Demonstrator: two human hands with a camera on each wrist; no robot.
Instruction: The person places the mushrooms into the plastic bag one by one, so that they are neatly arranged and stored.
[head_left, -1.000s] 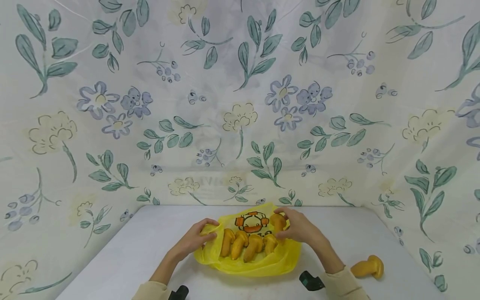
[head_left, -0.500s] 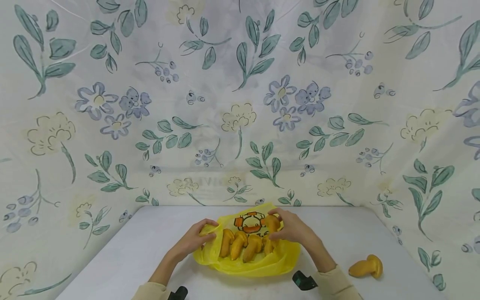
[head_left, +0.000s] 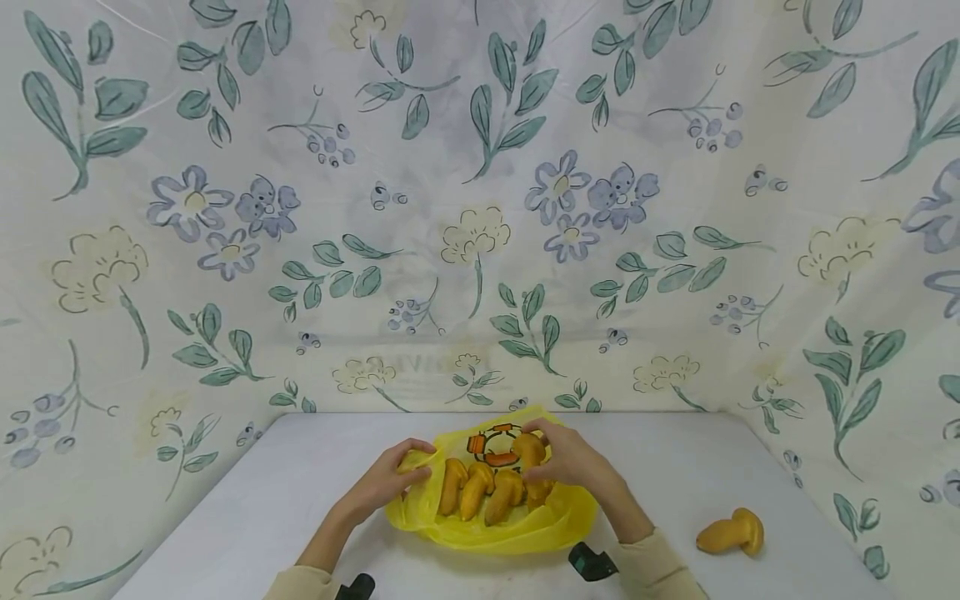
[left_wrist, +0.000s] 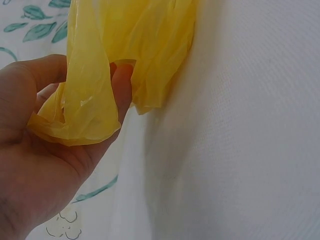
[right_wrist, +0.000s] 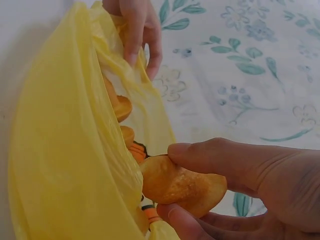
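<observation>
A yellow plastic bag (head_left: 510, 540) with a cartoon print lies on the table, its mouth spread. My left hand (head_left: 384, 479) holds the bag's left edge; in the left wrist view the yellow film (left_wrist: 90, 110) runs between thumb and fingers. Several brown-yellow mushrooms (head_left: 504, 498) lie side by side inside the bag. At its right side my right hand (head_left: 576, 458) pinches another mushroom (head_left: 529, 448) over the print. The right wrist view shows this held mushroom's rounded cap (right_wrist: 182, 187) between thumb and fingers, right at the bag's rim.
One more mushroom (head_left: 731, 532) lies on the white table (head_left: 660, 442) to the right of the bag. Behind the table hangs a floral curtain (head_left: 480, 208). Black wrist devices (head_left: 592, 562) show near both sleeves.
My right hand has moved left with the mushroom, farther over the bag and the ones lying in it. The left hand stays at the bag's edge.
</observation>
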